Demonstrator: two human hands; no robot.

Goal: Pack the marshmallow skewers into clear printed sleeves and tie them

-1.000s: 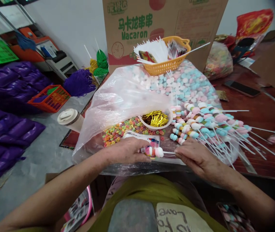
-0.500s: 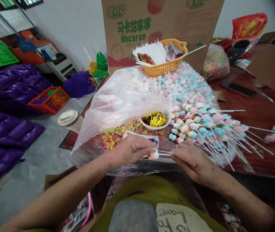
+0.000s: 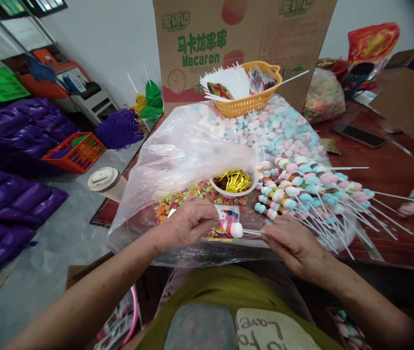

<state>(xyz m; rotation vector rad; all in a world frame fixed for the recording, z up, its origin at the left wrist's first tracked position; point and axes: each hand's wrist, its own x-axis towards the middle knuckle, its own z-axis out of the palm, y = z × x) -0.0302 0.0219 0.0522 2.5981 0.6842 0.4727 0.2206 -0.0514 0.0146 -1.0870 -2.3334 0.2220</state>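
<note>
White sticks (image 3: 251,232) stayed pinched in the right hand (image 3: 290,243) as the nearly closed left hand (image 3: 194,221) shifted back, exposing more candy (image 3: 235,230), its hold unclear.

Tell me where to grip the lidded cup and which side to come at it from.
Grip the cup around its body, just below the white lid, coming from the left. Its rounded wall should suit wrapped fingers, the lid might come loose if pulled, and the plastic bag crowds its right side.
</note>
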